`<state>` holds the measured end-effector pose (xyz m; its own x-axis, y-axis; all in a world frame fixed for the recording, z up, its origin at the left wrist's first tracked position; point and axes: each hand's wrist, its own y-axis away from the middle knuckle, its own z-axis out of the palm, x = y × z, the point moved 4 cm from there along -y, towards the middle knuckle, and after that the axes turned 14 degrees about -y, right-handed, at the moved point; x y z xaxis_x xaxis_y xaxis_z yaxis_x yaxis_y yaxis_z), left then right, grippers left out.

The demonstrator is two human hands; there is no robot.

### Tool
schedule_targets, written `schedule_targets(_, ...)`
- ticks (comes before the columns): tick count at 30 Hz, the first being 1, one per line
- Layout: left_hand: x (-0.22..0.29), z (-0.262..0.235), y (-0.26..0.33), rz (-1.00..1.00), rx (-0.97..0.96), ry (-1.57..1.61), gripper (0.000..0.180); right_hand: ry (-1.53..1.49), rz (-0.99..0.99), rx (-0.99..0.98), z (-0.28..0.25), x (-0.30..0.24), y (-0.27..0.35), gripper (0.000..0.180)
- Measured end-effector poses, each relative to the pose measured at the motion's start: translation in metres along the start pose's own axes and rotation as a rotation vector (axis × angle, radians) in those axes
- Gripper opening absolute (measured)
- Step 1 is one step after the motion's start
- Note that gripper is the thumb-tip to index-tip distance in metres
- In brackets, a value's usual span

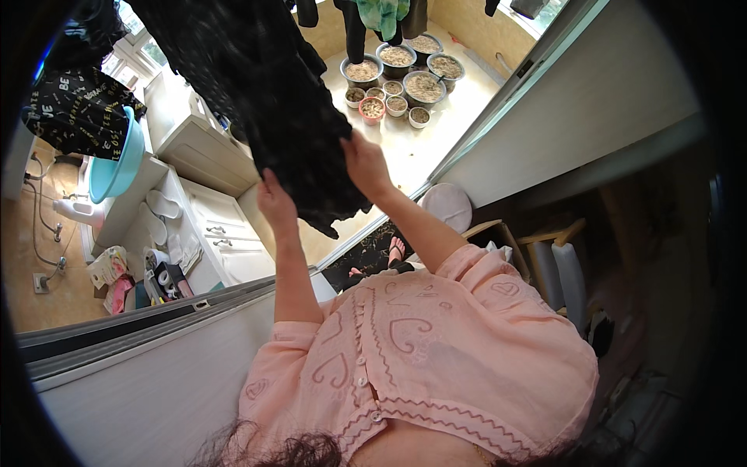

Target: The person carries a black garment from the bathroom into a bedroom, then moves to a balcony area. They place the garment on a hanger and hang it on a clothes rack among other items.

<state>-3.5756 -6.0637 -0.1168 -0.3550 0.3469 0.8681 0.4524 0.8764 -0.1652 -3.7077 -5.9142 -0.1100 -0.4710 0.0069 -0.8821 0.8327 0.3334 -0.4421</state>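
A long black garment (pixel 264 86) with ruffled-looking edges hangs down from the top of the view. My left hand (pixel 278 206) is closed on its lower left edge. On its lower right edge, my right hand (pixel 367 166) pinches the fabric, with the thumb and fingers pressed together. The hem falls loose between and below both hands. Where the garment hangs from lies beyond the picture. To the left, a separate black cloth with yellow print (pixel 85 113) hangs beside a light blue basin (pixel 118 167).
Several grey pots (pixel 424 89) and small tubs with pale contents stand on the floor ahead. A white cabinet (pixel 222 226) stands left, with white slippers (pixel 162 205) near it. A sliding door (pixel 576 109) is at right, near a round pale seat (pixel 447 206). A door track (pixel 148 311) runs lower left.
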Motion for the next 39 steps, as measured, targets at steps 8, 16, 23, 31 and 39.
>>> schedule_targets(8, -0.058, -0.009, -0.013, -0.225, -0.141, 0.351, 0.035, -0.007, 0.234, -0.114, -0.031, 0.034, -0.007, 0.027)
schedule_targets(16, -0.082, -0.004, 0.003, -0.129, -0.662, 0.168, 0.032, -0.233, 0.375, -0.496, -0.055, 0.081, 0.014, 0.039)
schedule_targets(23, -0.094, -0.003, -0.001, -0.2, -0.539, -0.1, 0.036, -0.13, 0.212, -0.329, -0.047, 0.087, 0.02, 0.017)
schedule_targets(31, -0.08, 0.005, 0.017, -0.197, -0.215, 0.076, 0.041, -0.063, 0.28, -0.138, -0.033, 0.05, 0.024, 0.022)
schedule_targets(39, -0.002, 0.026, 0.029, 0.023, -0.175, -0.092, 0.046, -0.03, 0.017, -0.087, 0.014, -0.018, 0.032, 0.022)
